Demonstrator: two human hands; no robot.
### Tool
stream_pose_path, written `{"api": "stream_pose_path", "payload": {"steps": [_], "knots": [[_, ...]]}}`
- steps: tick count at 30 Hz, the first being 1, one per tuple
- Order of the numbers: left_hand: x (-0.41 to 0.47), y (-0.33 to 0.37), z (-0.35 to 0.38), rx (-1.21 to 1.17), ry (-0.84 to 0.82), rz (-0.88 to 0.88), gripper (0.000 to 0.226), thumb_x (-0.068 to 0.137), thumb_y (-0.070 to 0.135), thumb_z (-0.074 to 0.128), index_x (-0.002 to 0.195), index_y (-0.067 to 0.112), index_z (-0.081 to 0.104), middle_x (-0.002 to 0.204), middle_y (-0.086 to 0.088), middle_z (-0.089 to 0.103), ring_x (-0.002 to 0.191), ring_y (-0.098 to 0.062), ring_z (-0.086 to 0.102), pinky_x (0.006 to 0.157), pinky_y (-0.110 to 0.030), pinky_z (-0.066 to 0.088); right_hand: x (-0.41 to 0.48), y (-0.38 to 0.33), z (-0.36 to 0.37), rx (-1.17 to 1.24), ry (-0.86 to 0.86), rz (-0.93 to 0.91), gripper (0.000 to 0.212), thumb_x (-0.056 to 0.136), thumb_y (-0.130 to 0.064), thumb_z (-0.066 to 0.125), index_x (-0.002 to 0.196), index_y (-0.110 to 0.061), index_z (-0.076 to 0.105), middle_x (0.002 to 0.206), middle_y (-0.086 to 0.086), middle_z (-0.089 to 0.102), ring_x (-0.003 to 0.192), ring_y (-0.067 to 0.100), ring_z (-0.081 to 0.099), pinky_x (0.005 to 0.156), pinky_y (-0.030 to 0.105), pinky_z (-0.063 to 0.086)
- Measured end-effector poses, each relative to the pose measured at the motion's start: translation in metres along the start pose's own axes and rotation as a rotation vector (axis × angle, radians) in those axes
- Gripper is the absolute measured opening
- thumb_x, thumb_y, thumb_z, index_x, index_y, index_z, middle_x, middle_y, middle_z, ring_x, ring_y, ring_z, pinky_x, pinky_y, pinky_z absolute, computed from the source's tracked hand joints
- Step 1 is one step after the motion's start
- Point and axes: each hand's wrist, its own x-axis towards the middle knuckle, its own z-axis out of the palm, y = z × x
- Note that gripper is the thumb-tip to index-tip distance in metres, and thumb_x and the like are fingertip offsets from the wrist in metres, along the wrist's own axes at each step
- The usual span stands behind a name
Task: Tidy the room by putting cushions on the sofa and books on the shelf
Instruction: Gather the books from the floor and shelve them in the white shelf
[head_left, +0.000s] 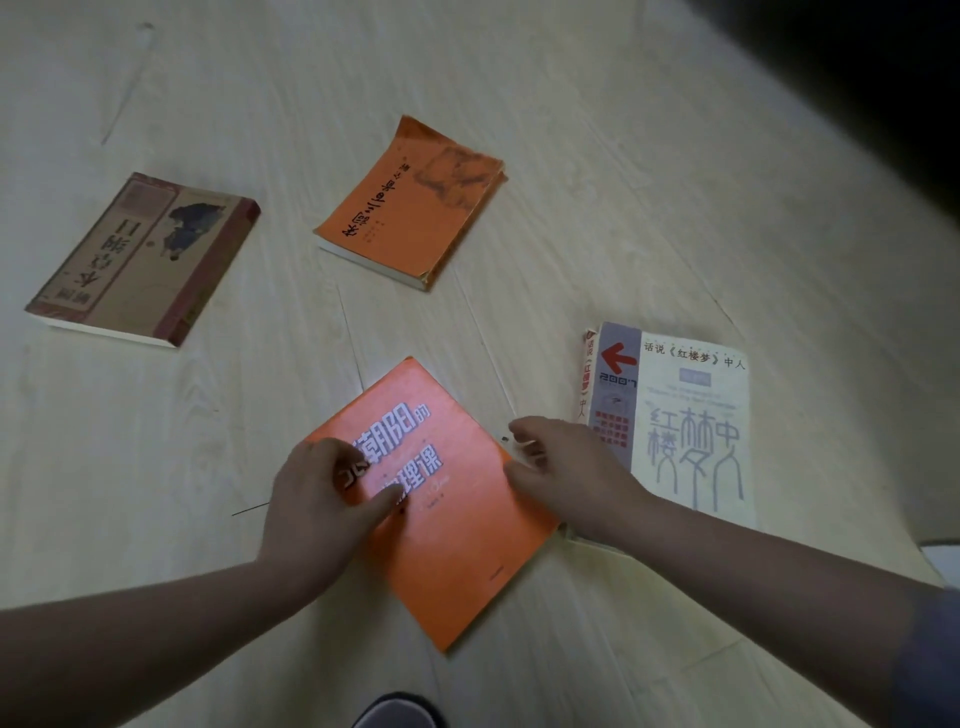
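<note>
Head: hands on book (orange)

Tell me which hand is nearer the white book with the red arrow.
Right. The right hand overlaps, in view, the lower-left corner of the white book with the red arrow; the left hand holds the left edge of the near orange book, farther off.

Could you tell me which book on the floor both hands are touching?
The nearer orange book with white lettering; it alone is gripped at its edges.
</note>
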Motion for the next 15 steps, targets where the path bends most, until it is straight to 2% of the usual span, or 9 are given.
{"api": "stream_pose_path", "payload": {"steps": [4,7,10,12,13,15], "knots": [[-0.013,0.011,0.007,-0.045,0.030,-0.389,0.068,0.066,0.037,0.083,0.120,0.013,0.049,0.119,-0.011,0.046,0.111,-0.030,0.049,0.094,-0.044,0.044,0.003,-0.010,0.013,-0.028,-0.060,0.071,0.039,0.088,-0.028,0.056,0.120,-0.004,0.054,0.112,0.011,0.062,0.102,0.028,0.058,0.087,0.039,0.049],[-0.013,0.021,0.006,-0.172,0.034,-0.528,0.081,0.070,0.030,0.082,0.135,0.011,0.037,0.136,-0.015,0.037,0.117,-0.034,0.049,0.096,-0.046,0.044,-0.003,-0.010,0.019,-0.009,-0.039,0.088,0.020,0.086,-0.026,0.055,0.096,-0.010,0.052,0.094,0.007,0.060,0.087,0.026,0.056,0.071,0.034,0.046],[-0.009,0.027,0.004,-0.264,0.017,-0.649,0.089,0.072,0.029,0.081,0.142,0.010,0.029,0.140,-0.017,0.041,0.120,-0.036,0.049,0.096,-0.046,0.043,-0.006,-0.009,0.022,0.075,-0.044,0.173,0.019,0.084,-0.029,0.058,0.093,-0.015,0.048,0.103,0.004,0.058,0.089,0.021,0.054,0.067,0.030,0.040],[-0.005,0.031,0.003,-0.332,-0.007,-0.749,0.087,0.076,0.029,0.077,0.144,0.008,0.028,0.136,-0.017,0.047,0.119,-0.037,0.050,0.097,-0.046,0.043,-0.008,-0.008,0.023,0.157,-0.078,0.264,0.023,0.085,-0.031,0.060,0.099,-0.017,0.048,0.108,0.004,0.052,0.091,0.018,0.050,0.068,0.028,0.038],[-0.003,0.030,0.004,-0.354,-0.022,-0.792,0.085,0.076,0.031,0.076,0.143,0.007,0.030,0.134,-0.018,0.049,0.117,-0.037,0.051,0.096,-0.047,0.045,-0.010,-0.007,0.023,0.212,-0.105,0.310,0.034,0.087,-0.032,0.061,0.113,-0.014,0.049,0.111,0.004,0.050,0.094,0.017,0.049,0.072,0.028,0.040],[-0.001,0.031,0.004,-0.374,-0.083,-0.846,0.075,0.077,0.036,0.075,0.136,0.004,0.041,0.124,-0.018,0.055,0.107,-0.036,0.056,0.091,-0.048,0.049,-0.011,-0.006,0.023,0.356,-0.146,0.401,0.060,0.088,-0.034,0.062,0.137,-0.011,0.038,0.119,0.004,0.050,0.105,0.019,0.052,0.083,0.028,0.044]]}}
